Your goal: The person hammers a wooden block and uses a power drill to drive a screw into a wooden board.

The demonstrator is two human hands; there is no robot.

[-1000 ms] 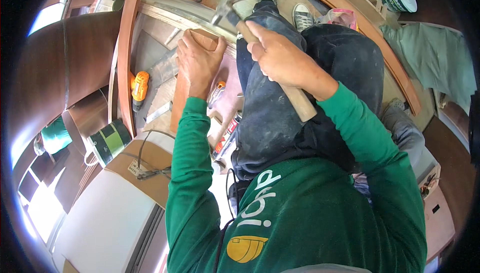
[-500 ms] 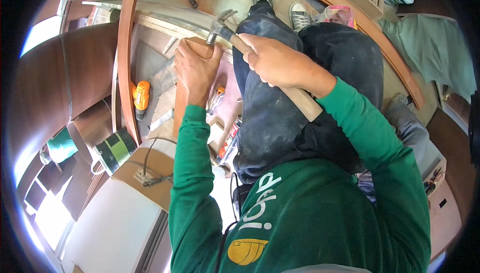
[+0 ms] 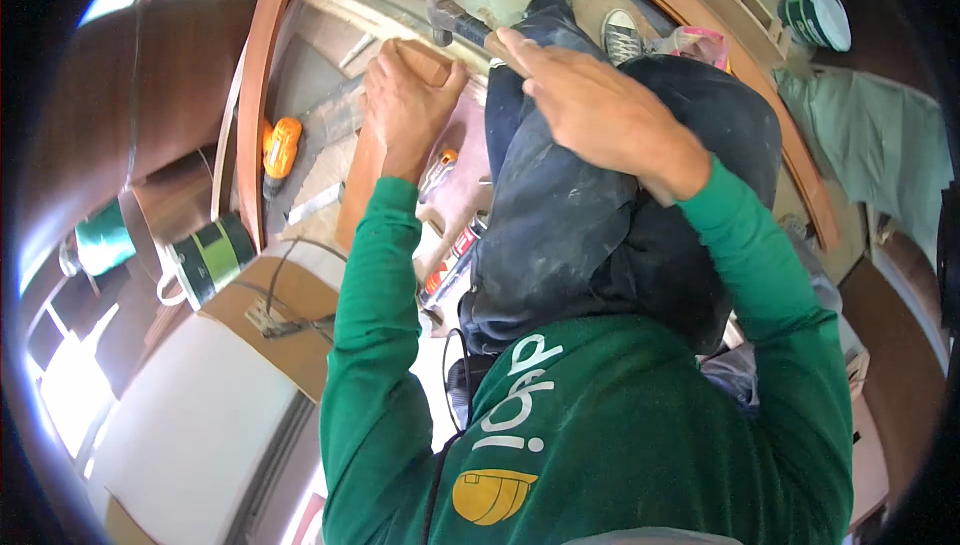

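Note:
My left hand (image 3: 405,115) is wrapped round the upper end of a reddish-brown wooden board (image 3: 425,63), thumb on one side and fingers on the other. The board runs down beneath that wrist. In my right hand (image 3: 610,120) is a claw hammer (image 3: 455,21), gripped by its wooden handle. Its dark metal head hangs just beyond the board's end, with a gap between them. Most of the handle is hidden behind the right hand and wrist.
An orange power drill (image 3: 282,148) lies left of the board, beside a long upright wooden strip (image 3: 254,115). A spray-type can (image 3: 455,263) and a small orange-ended tool (image 3: 438,173) lie right of it. A dark-green bucket (image 3: 212,260) stands at left, near a cardboard box (image 3: 285,315).
The hammer head has lifted away from the board's end, and my right hand looks closer to the camera. My left hand keeps its hold. The whole view has shifted slightly.

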